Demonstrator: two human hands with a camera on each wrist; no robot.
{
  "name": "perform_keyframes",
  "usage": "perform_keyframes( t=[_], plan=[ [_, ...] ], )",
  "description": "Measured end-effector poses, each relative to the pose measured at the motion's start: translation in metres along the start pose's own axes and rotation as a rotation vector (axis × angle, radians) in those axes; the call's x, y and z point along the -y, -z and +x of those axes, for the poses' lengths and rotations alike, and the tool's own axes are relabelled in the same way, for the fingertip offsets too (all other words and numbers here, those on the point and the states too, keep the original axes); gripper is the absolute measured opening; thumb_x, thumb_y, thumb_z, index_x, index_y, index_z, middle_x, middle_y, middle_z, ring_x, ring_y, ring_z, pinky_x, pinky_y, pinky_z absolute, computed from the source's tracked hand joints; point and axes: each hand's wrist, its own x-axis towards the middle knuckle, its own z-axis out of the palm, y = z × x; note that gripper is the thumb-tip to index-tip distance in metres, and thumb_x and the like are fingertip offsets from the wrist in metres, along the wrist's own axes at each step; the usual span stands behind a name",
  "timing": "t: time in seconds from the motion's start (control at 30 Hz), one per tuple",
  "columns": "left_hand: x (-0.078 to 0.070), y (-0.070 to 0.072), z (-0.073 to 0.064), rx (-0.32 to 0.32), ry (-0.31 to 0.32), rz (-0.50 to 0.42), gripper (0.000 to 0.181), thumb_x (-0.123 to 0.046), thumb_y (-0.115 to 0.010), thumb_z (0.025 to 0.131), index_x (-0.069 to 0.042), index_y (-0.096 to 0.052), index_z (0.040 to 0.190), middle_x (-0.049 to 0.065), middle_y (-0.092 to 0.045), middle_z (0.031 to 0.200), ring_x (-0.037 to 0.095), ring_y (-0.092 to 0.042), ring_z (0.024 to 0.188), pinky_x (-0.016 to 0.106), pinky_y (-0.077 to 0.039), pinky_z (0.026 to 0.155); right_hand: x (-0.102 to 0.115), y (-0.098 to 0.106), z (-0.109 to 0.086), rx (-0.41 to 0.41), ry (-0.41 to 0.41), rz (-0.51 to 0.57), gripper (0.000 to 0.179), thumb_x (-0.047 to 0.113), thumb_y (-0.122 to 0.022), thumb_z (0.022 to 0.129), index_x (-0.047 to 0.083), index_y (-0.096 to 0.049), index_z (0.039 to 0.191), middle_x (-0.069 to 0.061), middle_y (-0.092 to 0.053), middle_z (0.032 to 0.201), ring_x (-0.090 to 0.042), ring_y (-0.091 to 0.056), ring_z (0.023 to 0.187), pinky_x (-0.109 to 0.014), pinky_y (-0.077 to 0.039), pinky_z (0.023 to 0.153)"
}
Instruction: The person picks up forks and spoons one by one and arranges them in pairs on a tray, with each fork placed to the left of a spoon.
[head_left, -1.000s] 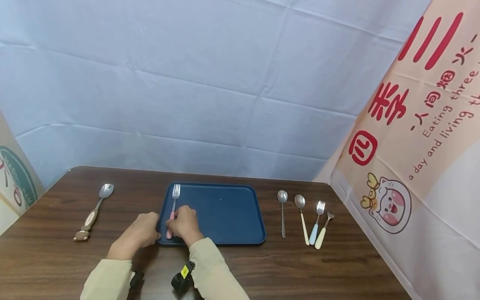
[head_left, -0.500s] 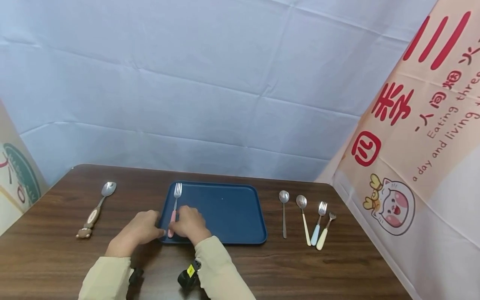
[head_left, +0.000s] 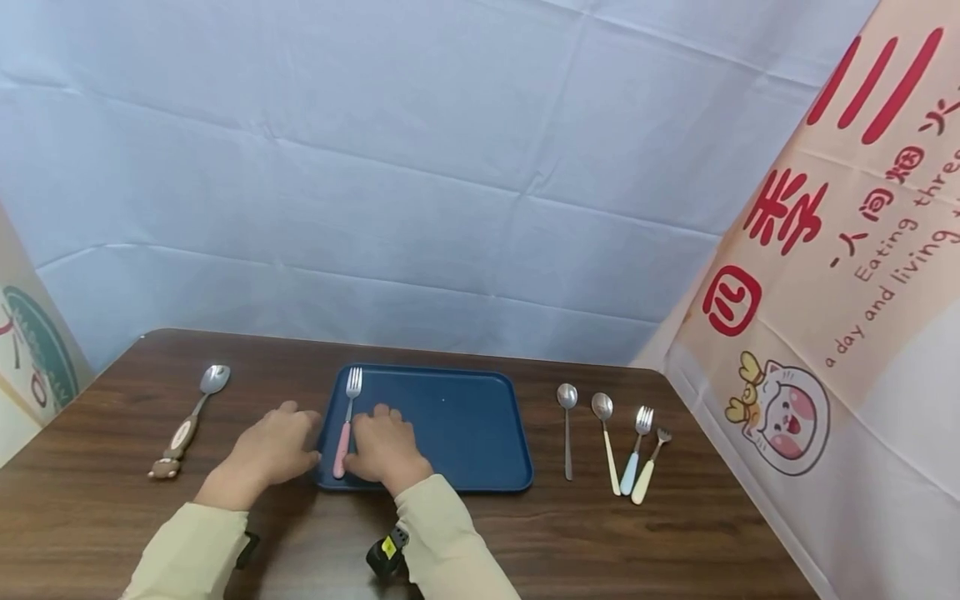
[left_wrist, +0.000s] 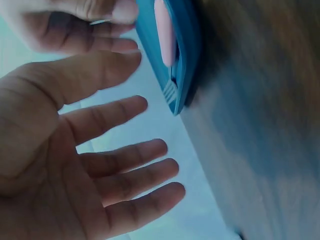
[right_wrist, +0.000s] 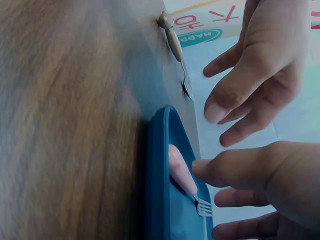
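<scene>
Brown-handled spoon (head_left: 182, 433) is noted leftmost. Left hand (head_left: 273, 446) is held, fingers spread, beside the blue tray (head_left: 450, 433). In the latter, pink-handled fork (head_left: 346, 429) is laid lengthwise along the left edge, tines pointed toward the far rim. Right hand (head_left: 386, 446) is held, fingers relaxed, beside the handle

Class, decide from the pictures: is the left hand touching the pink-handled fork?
Apart. The head view shows it: a narrow strip of the blue tray is visible between the left hand and the pink-handled fork.
</scene>
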Motion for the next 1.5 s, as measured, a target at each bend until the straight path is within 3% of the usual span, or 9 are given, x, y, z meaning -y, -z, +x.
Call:
perform_keyframes(
  t=[0.07,0.2,0.7,0.97,1.23,1.5],
  plan=[
    [0.000,0.004,-0.001,0.007,0.009,0.021,0.046,-0.018,-0.078,0.072,0.004,-0.063,0.110,0.026,-0.053,0.104,0.038,-0.055,0.089,0.053,-0.047,0.069,-0.001,0.001,-0.001,-0.001,0.013,-0.050,0.048,0.041,-0.071,0.079,0.015,-0.063,0.118,-0.007,-0.056,0.112,-0.020,-0.051,0.095,-0.038,-0.045,0.081],
    [0.003,0.007,-0.003,0.039,0.021,0.041,0.050,-0.021,-0.079,0.071,0.003,-0.063,0.112,0.029,-0.051,0.109,0.043,-0.052,0.095,0.056,-0.046,0.070,-0.003,0.001,-0.004,0.016,0.012,-0.080,0.051,0.043,-0.071,0.077,0.017,-0.063,0.120,-0.007,-0.056,0.113,-0.022,-0.051,0.097,-0.039,-0.045,0.082],
    [0.008,0.000,-0.003,0.036,0.031,0.004,0.051,-0.021,-0.078,0.072,0.006,-0.061,0.112,0.029,-0.051,0.108,0.041,-0.054,0.094,0.054,-0.046,0.072,-0.023,-0.002,-0.014,-0.001,0.018,-0.071,0.049,0.040,-0.070,0.079,0.013,-0.062,0.120,-0.010,-0.055,0.109,-0.025,-0.052,0.095,-0.042,-0.044,0.079],
    [0.024,-0.001,-0.010,0.006,0.044,0.020,0.053,-0.021,-0.077,0.073,0.006,-0.059,0.114,0.033,-0.049,0.112,0.046,-0.053,0.095,0.056,-0.045,0.069,-0.052,0.002,-0.028,-0.016,-0.012,-0.048,0.047,0.035,-0.070,0.081,0.007,-0.062,0.118,-0.015,-0.055,0.110,-0.029,-0.053,0.096,-0.046,-0.044,0.079],
    [0.042,0.002,-0.018,-0.037,-0.005,0.033,0.049,-0.021,-0.076,0.073,0.006,-0.061,0.111,0.026,-0.054,0.103,0.042,-0.056,0.089,0.053,-0.046,0.066,-0.080,0.003,-0.043,-0.006,-0.030,0.003,0.048,0.030,-0.069,0.082,0.006,-0.059,0.122,-0.017,-0.054,0.114,-0.032,-0.053,0.101,-0.047,-0.045,0.079],
    [0.057,0.004,-0.024,-0.089,-0.007,0.040,0.044,-0.019,-0.074,0.074,0.007,-0.062,0.107,0.025,-0.056,0.099,0.041,-0.057,0.089,0.053,-0.045,0.068,-0.100,0.005,-0.052,-0.052,-0.049,0.112,0.040,0.020,-0.070,0.081,0.002,-0.062,0.116,-0.014,-0.059,0.102,-0.028,-0.058,0.090,-0.040,-0.049,0.073]
  ],
)
